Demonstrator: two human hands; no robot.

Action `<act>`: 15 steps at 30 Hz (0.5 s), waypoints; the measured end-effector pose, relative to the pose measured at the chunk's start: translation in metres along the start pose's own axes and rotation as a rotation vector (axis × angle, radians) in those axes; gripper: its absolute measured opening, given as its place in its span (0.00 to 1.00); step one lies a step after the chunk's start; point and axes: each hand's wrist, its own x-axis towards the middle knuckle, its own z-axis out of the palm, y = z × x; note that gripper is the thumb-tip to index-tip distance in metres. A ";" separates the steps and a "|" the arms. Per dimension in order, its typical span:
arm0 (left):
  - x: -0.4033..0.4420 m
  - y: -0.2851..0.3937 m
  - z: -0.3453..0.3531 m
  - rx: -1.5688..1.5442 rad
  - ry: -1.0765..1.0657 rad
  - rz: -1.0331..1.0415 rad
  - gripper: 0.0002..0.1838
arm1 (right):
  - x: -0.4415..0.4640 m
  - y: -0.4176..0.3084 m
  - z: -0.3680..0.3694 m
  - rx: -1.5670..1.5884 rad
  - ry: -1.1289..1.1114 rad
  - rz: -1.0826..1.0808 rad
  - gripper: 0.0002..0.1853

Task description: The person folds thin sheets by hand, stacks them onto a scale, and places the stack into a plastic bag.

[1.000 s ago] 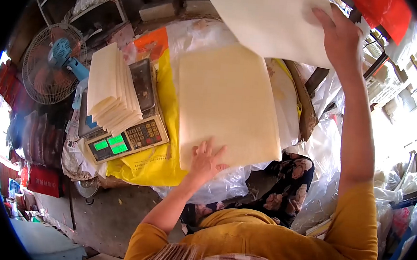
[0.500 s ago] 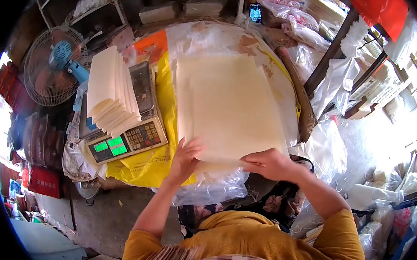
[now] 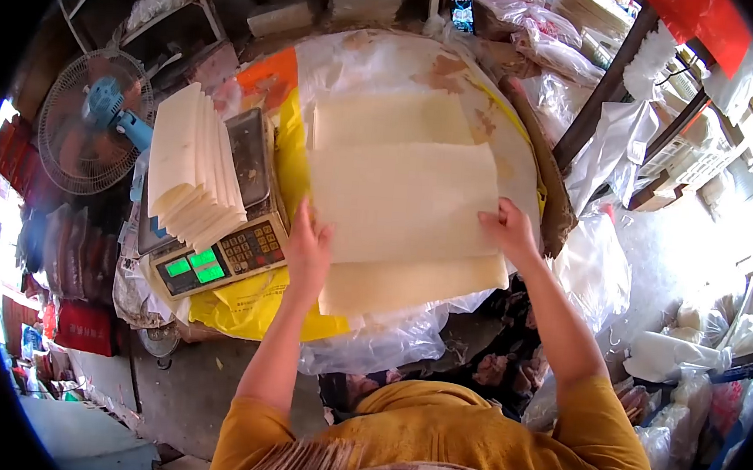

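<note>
A thin cream sheet [image 3: 405, 202] is raised and spread between my two hands. My left hand [image 3: 307, 248] is closed on its left edge, thumb over the top and the other fingers pointing up along the side. At the right edge my right hand [image 3: 511, 231] pinches the sheet. Beneath lies a stack of similar cream sheets [image 3: 393, 118], showing beyond the far edge and again along the near side. To the left, a pile of folded cream sheets [image 3: 191, 161] rests on a digital scale [image 3: 258, 248] with lit green displays.
Yellow plastic [image 3: 290, 155] lies between scale and stack. Clear plastic [image 3: 377, 349] hangs at the table's near edge. A fan [image 3: 96, 119] stands at the left, a phone [image 3: 462, 14] at the back. Bagged goods [image 3: 555, 51] pile up at the back right.
Both hands have moved up and away from the stack's near edge, bringing the top sheet's near edge with them. The far part of the stack is now seen beyond the raised sheet.
</note>
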 end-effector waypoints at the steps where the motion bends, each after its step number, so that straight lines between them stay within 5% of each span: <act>1: 0.003 0.003 0.010 0.093 0.105 0.139 0.23 | 0.013 0.003 0.006 -0.156 0.051 0.022 0.17; 4: -0.002 0.004 0.025 0.434 -0.447 0.336 0.34 | 0.026 0.020 0.022 -0.432 0.173 0.024 0.19; 11: -0.022 -0.013 0.051 0.543 -0.564 0.266 0.39 | 0.005 -0.018 0.028 -0.691 0.209 -0.011 0.28; 14: -0.025 -0.019 0.054 0.581 -0.532 0.315 0.38 | -0.003 -0.008 0.047 -0.881 0.184 -0.503 0.28; 15: -0.024 -0.014 0.051 0.562 -0.534 0.315 0.37 | -0.008 0.005 0.057 -0.921 0.126 -0.493 0.27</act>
